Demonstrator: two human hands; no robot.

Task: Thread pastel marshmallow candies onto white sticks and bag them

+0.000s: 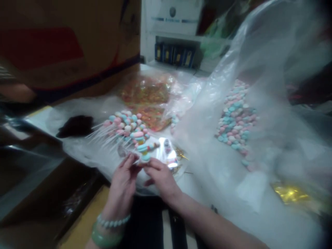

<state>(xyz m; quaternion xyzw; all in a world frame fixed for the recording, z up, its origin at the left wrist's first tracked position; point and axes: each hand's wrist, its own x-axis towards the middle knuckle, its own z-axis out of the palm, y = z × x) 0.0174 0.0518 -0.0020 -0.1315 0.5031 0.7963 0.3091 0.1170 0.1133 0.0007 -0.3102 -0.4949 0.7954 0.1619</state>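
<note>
Close together at the table's near edge, my left hand (pixel 126 174) and my right hand (pixel 158 174) pinch a small piece with a pale blue round top (pixel 145 157) between their fingertips. Its lower part is hidden by the fingers. Just beyond lies a pile of pink, blue and white balls (pixel 127 124) on white sticks (pixel 103 136). Pastel pieces with a yellow part (pixel 141 142) rest at the pile's near side. A shiny silvery packet (pixel 168 152) lies right of my fingers, with gold ties (pixel 182 154) beside it.
Clear bags of orange-red items (pixel 155 116) lie behind the pile. A large clear plastic bag (pixel 236 121) with pastel balls fills the right side, near gold foil (pixel 292 193). A big cardboard box (pixel 98 45) stands back left. Someone's arm (pixel 15 91) shows far left.
</note>
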